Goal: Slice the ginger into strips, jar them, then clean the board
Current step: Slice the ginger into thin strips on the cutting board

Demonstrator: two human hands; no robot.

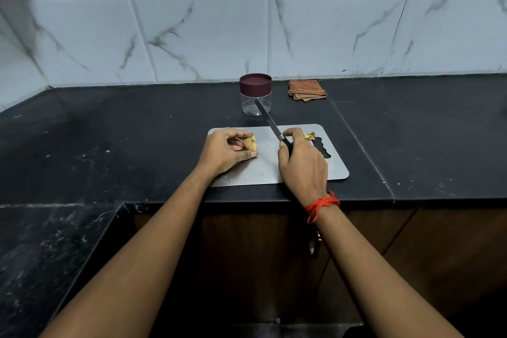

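A steel cutting board (pixel 263 170) lies on the black counter near its front edge. My left hand (pixel 225 152) holds a piece of ginger (pixel 249 143) down on the board's left part. My right hand (pixel 303 164) grips a black-handled knife (pixel 270 122), blade raised and pointing away toward the jar. Small ginger bits (pixel 310 136) lie by my right fingers near the board's far right corner. A clear jar (pixel 255 103) with a maroon lid, closed, stands behind the board.
A folded checked cloth (pixel 307 90) lies at the back by the tiled wall, right of the jar. The black counter (pixel 137 132) stretches left and right. Wooden cabinet doors (pixel 439 241) are below the counter edge.
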